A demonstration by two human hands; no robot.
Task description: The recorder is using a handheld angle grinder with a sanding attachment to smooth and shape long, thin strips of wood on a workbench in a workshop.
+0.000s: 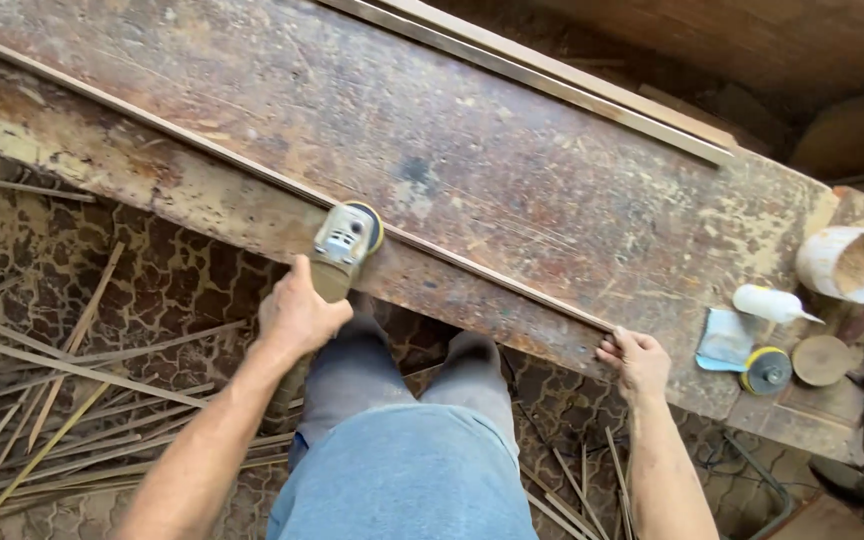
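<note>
Sanding is the step in hand, it seems. The left hand is closed around a small power sander, and its round pad sits on a long thin wooden strip. The strip lies flat along the near edge of the old workbench. The right hand is curled at the strip's right end and presses it down on the bench. At the bench's right end lie a white squeeze bottle, a yellow sanding disc and a wooden cup. Thin offcuts lie on the floor below the bench. Next, I think, the sander should slide along the strip, and the right hand must hold it firm.
</note>
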